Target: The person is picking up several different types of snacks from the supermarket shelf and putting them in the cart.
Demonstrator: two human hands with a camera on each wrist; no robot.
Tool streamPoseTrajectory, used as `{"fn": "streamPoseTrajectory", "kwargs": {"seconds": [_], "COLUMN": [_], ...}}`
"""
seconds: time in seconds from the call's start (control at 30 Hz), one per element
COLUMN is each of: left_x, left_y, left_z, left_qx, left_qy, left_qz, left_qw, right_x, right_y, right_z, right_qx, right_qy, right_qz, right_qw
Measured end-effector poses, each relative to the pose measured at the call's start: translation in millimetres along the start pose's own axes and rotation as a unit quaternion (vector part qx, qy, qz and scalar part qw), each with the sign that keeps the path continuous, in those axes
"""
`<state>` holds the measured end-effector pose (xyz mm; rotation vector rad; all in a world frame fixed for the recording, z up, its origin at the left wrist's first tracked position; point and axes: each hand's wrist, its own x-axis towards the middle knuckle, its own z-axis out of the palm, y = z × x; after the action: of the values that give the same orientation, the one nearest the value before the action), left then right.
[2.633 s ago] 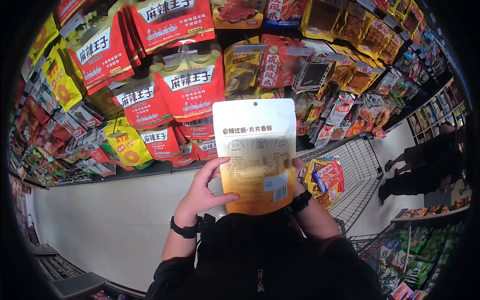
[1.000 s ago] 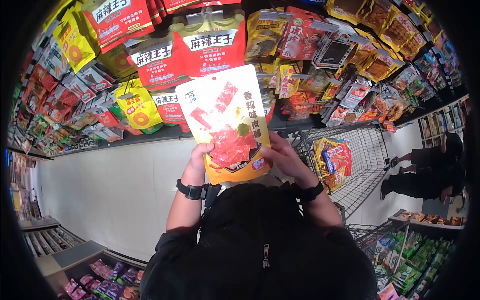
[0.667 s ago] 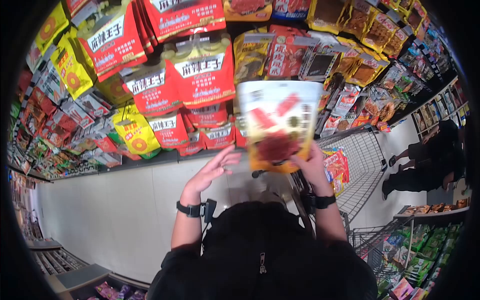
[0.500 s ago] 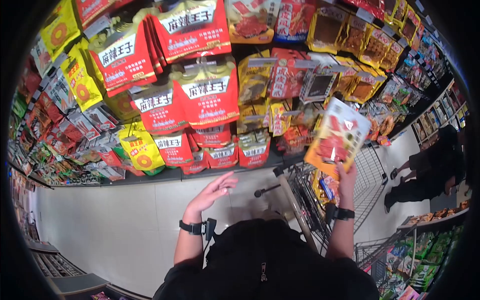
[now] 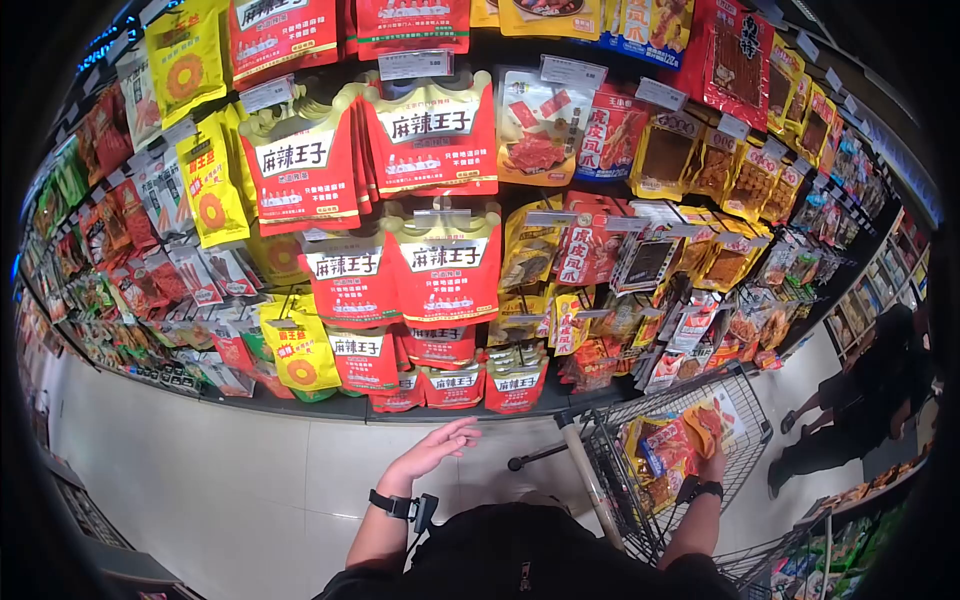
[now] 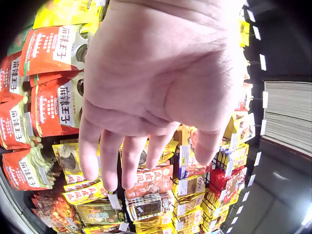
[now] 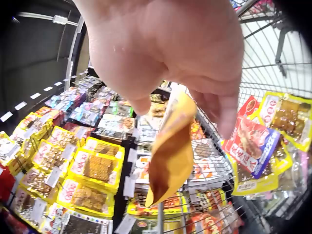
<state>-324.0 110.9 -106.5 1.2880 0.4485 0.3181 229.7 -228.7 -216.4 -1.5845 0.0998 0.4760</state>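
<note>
Over the shopping cart point(image 5: 592, 484), my right hand point(image 5: 712, 468) holds a white and orange meat jerky pouch point(image 5: 704, 428) by its orange bottom end. From the right wrist, the curved orange end of the pouch point(image 7: 171, 156) shows between thumb and fingers; part of the grip is hidden behind the palm. Below it in the cart lie a red and blue snack pack point(image 5: 662, 447) and yellow snack packs point(image 5: 655, 492). My left hand point(image 5: 435, 453) hovers above the floor in front of the shelf, fingers extended and holding nothing, its palm point(image 6: 156, 78) filling the left wrist view.
A shelf wall of hanging snack bags runs across the front, with red bags point(image 5: 430, 140) in the middle and a matching jerky pouch point(image 5: 537, 130) above. Beyond the cart on the right, people in dark clothes point(image 5: 850, 410) stand in the aisle.
Both hands held the pouch, back then front showing. The left hand let go, and the right hand carried the pouch rightward and down over the cart. The head view has tilted up toward the shelf.
</note>
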Motion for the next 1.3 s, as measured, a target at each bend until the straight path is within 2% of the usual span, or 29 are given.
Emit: {"fn": "streamPoseTrajectory", "kwargs": {"seconds": [0.03, 0.1, 0.17, 0.23, 0.3, 0.37, 0.43, 0.47, 0.53, 0.57, 0.63, 0.67, 0.77, 0.83, 0.87, 0.9, 0.97, 1.03, 1.1, 1.27, 1.3], "left_x": [0, -3, -1, -3, -4, -1, 3, 6, 12, 19, 27, 28, 25, 12, 2, -10, -38, -58, -67, -87, -96], "left_y": [-1, -2, -3, -5, -3, 0, 3, 8, 16, 15, 11, 15, 12, 12, 9, 9, 14, 10, 3, -7, -4], "left_z": [0, -1, -3, -2, -2, -6, -12, -14, -17, -17, -16, -9, 1, -6, -18, -28, -42, -58, -62, -43, -46], "left_qx": [-0.004, 0.001, 0.005, -0.019, -0.027, 0.026, 0.041, 0.044, 0.044, 0.045, 0.042, 0.026, 0.004, 0.001, 0.006, 0.008, 0.018, -0.033, -0.037, -0.023, -0.021], "left_qy": [-0.005, 0.0, 0.004, 0.04, 0.037, 0.03, 0.028, 0.029, 0.037, 0.034, 0.027, 0.024, 0.022, 0.041, 0.085, 0.131, 0.228, 0.248, 0.247, 0.197, 0.2], "left_qz": [-0.002, 0.002, 0.014, 0.008, 0.01, -0.022, -0.016, -0.009, -0.004, -0.007, 0.036, 0.058, 0.086, 0.106, 0.125, 0.142, 0.111, 0.093, 0.086, 0.089, 0.096], "left_qw": [1.0, 1.0, 1.0, 0.999, 0.999, 0.999, 0.999, 0.999, 0.998, 0.998, 0.998, 0.998, 0.996, 0.994, 0.988, 0.981, 0.967, 0.964, 0.964, 0.976, 0.975], "right_x": [3, 0, 2, -36, -48, -108, -132, -148, -178, -188, -205, -209, -228, -258, -265, -260, -253, -261, -264, -282, -280], "right_y": [7, 20, 20, 0, -11, -56, -73, -81, -92, -92, -90, -83, -68, -69, -64, -53, -23, -17, -10, -17, -15], "right_z": [-6, -14, -15, 4, 6, 44, 65, 80, 96, 89, 79, 67, 41, 62, 75, 80, 89, 96, 94, 96, 101], "right_qx": [0.038, -0.021, -0.235, -0.24, -0.252, -0.213, -0.184, -0.18, -0.265, -0.263, -0.352, -0.335, -0.346, -0.524, -0.523, -0.523, -0.531, -0.547, -0.601, -0.615, -0.639], "right_qy": [-0.103, -0.14, -0.023, -0.024, -0.109, -0.141, -0.222, -0.215, -0.359, -0.357, -0.411, -0.392, -0.406, -0.335, -0.346, -0.346, -0.448, -0.44, -0.39, -0.371, -0.37], "right_qz": [0.072, 0.14, 0.115, 0.024, -0.053, -0.088, -0.12, -0.118, -0.125, -0.121, -0.061, -0.029, -0.036, -0.101, -0.041, -0.041, -0.085, -0.108, -0.192, -0.172, -0.169], "right_qw": [0.991, 0.98, 0.965, 0.97, 0.96, 0.963, 0.95, 0.953, 0.886, 0.888, 0.839, 0.856, 0.845, 0.776, 0.778, 0.778, 0.715, 0.704, 0.671, 0.674, 0.653]}}
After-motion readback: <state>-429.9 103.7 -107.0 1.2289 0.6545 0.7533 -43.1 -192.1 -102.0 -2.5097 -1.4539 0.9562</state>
